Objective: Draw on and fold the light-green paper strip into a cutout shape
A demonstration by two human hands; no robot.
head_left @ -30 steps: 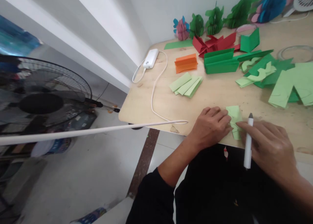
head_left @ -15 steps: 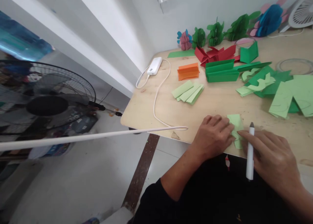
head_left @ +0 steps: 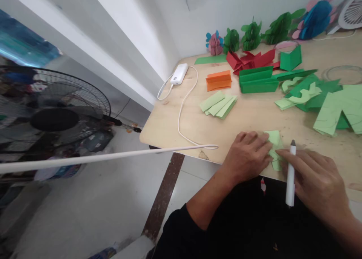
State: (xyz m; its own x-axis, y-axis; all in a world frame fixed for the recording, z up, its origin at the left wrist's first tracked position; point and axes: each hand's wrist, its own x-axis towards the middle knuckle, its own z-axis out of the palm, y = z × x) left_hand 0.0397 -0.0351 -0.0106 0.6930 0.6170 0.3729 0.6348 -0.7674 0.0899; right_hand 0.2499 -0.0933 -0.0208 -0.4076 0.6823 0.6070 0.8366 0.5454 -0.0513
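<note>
The left hand (head_left: pixel 247 155) lies flat, palm down, on a small folded piece of light green paper (head_left: pixel 273 145) at the near edge of the pale wooden table (head_left: pixel 254 111), its fingertips pressing the paper's left side. The right hand (head_left: pixel 316 181) rests on the paper's other side with the index finger stretched onto it, while a white marker pen with a dark tip (head_left: pixel 290 174) sits loosely between its fingers, tip pointing away from the person. Neither hand pinches the paper; both pin it from above. How firmly the pen is clamped I cannot tell, since the fingers cover most of the barrel.

The paper partly overhangs or sits right at the table's near edge, so a slip of either hand could push it off onto the dark clothing (head_left: pixel 254 221) below. The pen, held only lightly, could roll out of the fingers, or its tip could mark the paper if uncapped; the view does not settle that.

A white cable (head_left: pixel 181 111) runs from a white power bank (head_left: pixel 179 74) near the far left corner across the left edge and off the table; the left forearm sits near its loop and could snag it. A fan of light green paper strips (head_left: pixel 218 105) lies mid-table, well apart from the hands.
</note>
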